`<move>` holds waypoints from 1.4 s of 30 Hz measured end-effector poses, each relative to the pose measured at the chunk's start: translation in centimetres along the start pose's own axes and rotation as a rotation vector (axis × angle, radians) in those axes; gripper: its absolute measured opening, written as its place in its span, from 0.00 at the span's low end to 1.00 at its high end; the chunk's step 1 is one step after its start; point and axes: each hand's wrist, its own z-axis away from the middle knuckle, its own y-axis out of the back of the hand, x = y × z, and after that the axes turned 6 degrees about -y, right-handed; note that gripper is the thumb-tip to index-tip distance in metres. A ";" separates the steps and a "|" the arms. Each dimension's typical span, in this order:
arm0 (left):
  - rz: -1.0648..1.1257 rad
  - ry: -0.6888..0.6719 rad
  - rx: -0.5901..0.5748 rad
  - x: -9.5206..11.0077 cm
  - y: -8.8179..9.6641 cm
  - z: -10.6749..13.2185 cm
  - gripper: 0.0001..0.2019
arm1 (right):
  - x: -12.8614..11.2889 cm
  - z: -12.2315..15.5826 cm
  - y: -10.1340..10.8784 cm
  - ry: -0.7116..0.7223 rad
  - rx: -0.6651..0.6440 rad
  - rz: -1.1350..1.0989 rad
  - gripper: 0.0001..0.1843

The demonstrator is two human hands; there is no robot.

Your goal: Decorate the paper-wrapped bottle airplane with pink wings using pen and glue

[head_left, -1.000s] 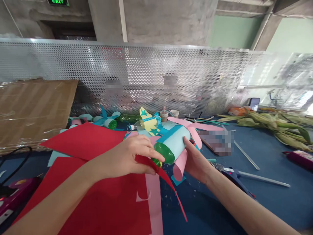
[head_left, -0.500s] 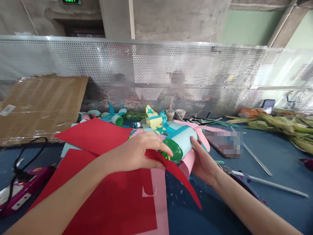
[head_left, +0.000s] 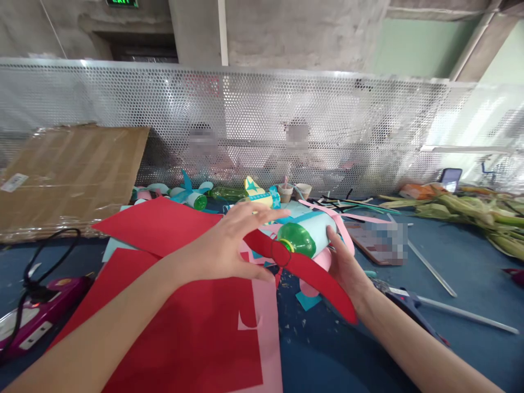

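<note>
My right hand grips a green plastic bottle wrapped in light blue paper, with pink paper wings, held above the blue table. A red paper propeller sits on the bottle's mouth. My left hand hovers just left of the propeller with fingers spread apart, holding nothing; its fingertips are close to the propeller's left blade.
Red paper sheets and a pink sheet lie under my left arm. A purple glue gun with a black cord is at far left, another tool at right. Cardboard, finished bottle planes, corn husks and a perforated metal screen lie behind.
My left hand has let go of the red propeller and spread its fingers. My right hand has tilted the bottle up, so the propeller now faces me.
</note>
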 end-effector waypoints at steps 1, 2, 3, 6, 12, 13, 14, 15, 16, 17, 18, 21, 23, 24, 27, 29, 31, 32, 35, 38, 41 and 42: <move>-0.008 0.016 0.073 -0.3 -0.2 0.0 0.39 | -0.1 0.0 0.0 0.023 0.011 -0.016 0.28; 0.002 0.042 0.174 -0.5 -0.4 -0.1 0.37 | -0.1 0.0 0.0 0.044 0.016 -0.030 0.27; 0.048 0.098 0.296 -0.8 -0.7 -0.2 0.32 | -0.2 -0.1 -0.1 0.066 0.017 -0.040 0.27; 0.488 0.473 0.678 -1.5 -2.0 -0.5 0.21 | -0.3 -0.2 0.0 0.135 0.041 -0.042 0.27; 0.966 0.798 0.444 -2.8 -4.4 -0.6 0.22 | -0.2 -0.6 0.6 0.277 0.038 0.014 0.30; 1.029 0.823 0.416 -2.9 -4.7 -0.6 0.22 | -0.1 -0.7 0.6 0.277 0.026 0.025 0.30; 1.084 0.839 0.398 -3.0 -5.1 -0.5 0.20 | -0.1 -0.7 0.6 0.270 0.019 0.031 0.30; 1.132 0.847 0.389 -3.0 -5.4 -0.5 0.19 | 0.0 -0.6 0.6 0.258 0.018 0.032 0.30; 1.173 0.848 0.380 -3.0 -5.7 -0.5 0.18 | 0.0 -0.6 0.5 0.246 0.023 0.031 0.30; 1.209 0.844 0.373 -2.9 -6.0 -0.5 0.17 | 0.1 -0.6 0.4 0.238 0.031 0.027 0.29; 1.237 0.836 0.369 -2.9 -6.2 -0.4 0.16 | 0.1 -0.6 0.4 0.234 0.041 0.021 0.29; 1.291 0.800 0.359 -2.9 -6.8 -0.2 0.16 | 0.2 -0.6 0.3 0.232 0.055 0.007 0.28; 1.305 0.776 0.348 -3.2 -7.0 0.0 0.18 | 0.2 -0.5 0.4 0.226 0.044 0.011 0.28; 1.306 0.764 0.341 -3.4 -7.1 0.1 0.18 | 0.2 -0.5 0.4 0.221 0.037 0.016 0.28; 1.275 0.728 0.358 -4.1 -7.0 0.2 0.20 | 0.1 -0.4 0.6 0.214 0.018 0.034 0.29; 1.223 0.697 0.407 -4.5 -6.8 0.1 0.20 | 0.1 -0.4 0.6 0.223 0.001 0.040 0.31; 1.140 0.655 0.473 -4.9 -6.5 0.0 0.19 | 0.1 -0.3 0.5 0.225 -0.011 0.044 0.32; 1.086 0.630 0.508 -5.1 -6.4 0.0 0.19 | 0.1 -0.3 0.5 0.220 -0.013 0.046 0.32; 0.863 0.542 0.621 -5.5 -5.6 0.1 0.17 | 0.1 -0.2 0.5 0.205 -0.009 0.045 0.31; 0.576 0.414 0.689 -5.6 -4.4 0.3 0.16 | 0.1 -0.3 0.6 0.211 0.000 0.046 0.30; 0.327 0.279 0.632 -5.2 -3.2 0.3 0.12 | 0.0 -0.3 0.7 0.209 0.012 0.046 0.30; 0.262 0.242 0.606 -5.0 -2.9 0.3 0.11 | 0.0 -0.3 0.7 0.205 0.016 0.044 0.30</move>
